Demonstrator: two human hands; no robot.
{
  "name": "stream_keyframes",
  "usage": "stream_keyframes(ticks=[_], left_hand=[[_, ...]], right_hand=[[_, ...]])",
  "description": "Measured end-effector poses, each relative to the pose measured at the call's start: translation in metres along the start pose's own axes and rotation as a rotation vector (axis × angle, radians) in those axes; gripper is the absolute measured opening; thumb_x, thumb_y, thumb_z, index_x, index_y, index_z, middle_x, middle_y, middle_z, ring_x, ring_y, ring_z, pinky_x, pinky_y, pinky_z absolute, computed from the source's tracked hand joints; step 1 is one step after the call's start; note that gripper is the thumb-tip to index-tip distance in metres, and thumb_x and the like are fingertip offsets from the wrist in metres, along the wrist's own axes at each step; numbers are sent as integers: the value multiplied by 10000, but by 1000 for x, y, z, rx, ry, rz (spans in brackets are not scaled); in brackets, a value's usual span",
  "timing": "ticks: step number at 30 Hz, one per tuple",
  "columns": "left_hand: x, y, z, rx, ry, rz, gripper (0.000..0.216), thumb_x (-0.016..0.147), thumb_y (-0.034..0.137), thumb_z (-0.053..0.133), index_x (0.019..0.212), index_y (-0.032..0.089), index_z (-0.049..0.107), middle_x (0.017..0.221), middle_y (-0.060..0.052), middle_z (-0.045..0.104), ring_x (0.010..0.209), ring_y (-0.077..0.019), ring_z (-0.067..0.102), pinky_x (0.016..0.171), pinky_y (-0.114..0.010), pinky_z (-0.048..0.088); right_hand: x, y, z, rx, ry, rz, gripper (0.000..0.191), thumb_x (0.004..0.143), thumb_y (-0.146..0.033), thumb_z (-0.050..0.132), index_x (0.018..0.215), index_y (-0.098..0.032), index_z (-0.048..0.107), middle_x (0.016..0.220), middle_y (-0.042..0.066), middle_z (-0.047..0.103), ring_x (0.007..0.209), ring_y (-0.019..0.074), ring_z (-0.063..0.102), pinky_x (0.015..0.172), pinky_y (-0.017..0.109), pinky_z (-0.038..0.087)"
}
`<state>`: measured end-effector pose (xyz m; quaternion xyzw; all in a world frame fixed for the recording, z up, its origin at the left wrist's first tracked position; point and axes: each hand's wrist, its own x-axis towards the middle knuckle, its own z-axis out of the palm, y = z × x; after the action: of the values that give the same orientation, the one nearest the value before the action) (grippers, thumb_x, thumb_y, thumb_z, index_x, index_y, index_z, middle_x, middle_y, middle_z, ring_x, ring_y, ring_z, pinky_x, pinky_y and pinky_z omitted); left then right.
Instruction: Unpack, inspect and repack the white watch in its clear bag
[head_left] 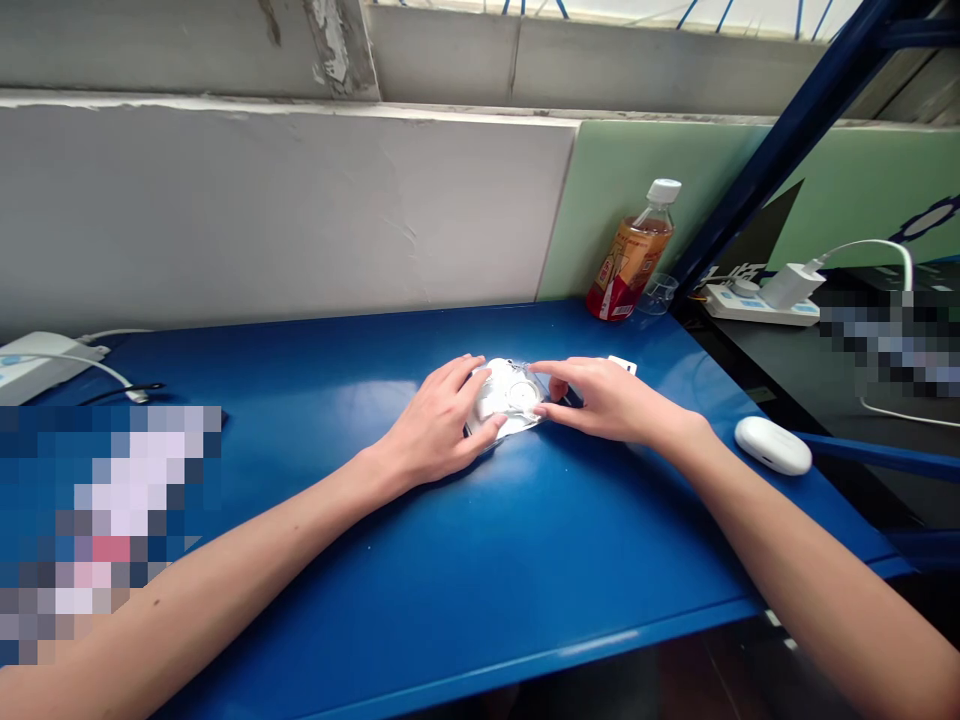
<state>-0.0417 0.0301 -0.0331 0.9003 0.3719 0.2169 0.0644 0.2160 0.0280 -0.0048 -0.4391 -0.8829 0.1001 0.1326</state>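
A small clear plastic packet with a white round item inside (510,398) lies on the blue table (525,560) near its middle. My left hand (439,428) rests over the packet's left side, fingers curled round its edge and thumb under it. My right hand (607,398) comes in from the right, fingertips pinching the packet's right edge. A small white tab (623,364) shows just behind my right hand.
A bottle of amber drink with a white cap (634,255) stands at the back right beside a small clear cup (658,294). A white earbud case (772,445) lies near the right edge. A power strip with charger (757,300) sits further right. A white device with cable (37,365) lies far left.
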Motion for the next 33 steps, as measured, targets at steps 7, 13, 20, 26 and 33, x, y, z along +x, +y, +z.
stream_keyframes(ticks=[7,13,20,26,33], left_hand=[[1,-1,0,-43,-90,15,688,915,526,558,1430,81,460,1484,-225,465,1425,-388,370,1161,-546,355],[0,-2,-1,-55,-133,7,726,904,556,568,1459,105,440,1510,-202,446,1466,-394,292,1171,-569,327],[1,-2,1,-51,-123,-32,734,917,594,545,1458,110,437,1514,-193,443,1469,-382,285,1172,-556,332],[1,-3,1,-47,-105,-39,716,904,595,565,1425,115,465,1492,-197,466,1460,-383,309,1166,-558,341],[1,-3,2,-39,-100,-60,745,859,604,624,1403,113,490,1478,-206,479,1449,-397,326,1161,-562,349]], right_hand=[[-2,2,-5,18,8,-27,553,896,-490,623,1354,-184,572,1152,120,673,1037,275,648,846,375,529],[-4,6,-7,10,-34,-23,690,852,-595,635,1406,-197,530,1452,158,508,1325,326,504,1061,450,469],[-4,11,-8,27,-51,37,697,817,-637,651,1361,-211,557,1435,145,534,1308,332,521,1062,470,471],[-4,13,-10,69,-55,32,669,812,-633,658,1341,-237,556,1385,133,571,1284,332,539,1052,483,473],[-5,16,-12,81,-68,32,745,783,-657,670,1379,-232,530,1442,153,521,1328,365,499,1067,524,454]])
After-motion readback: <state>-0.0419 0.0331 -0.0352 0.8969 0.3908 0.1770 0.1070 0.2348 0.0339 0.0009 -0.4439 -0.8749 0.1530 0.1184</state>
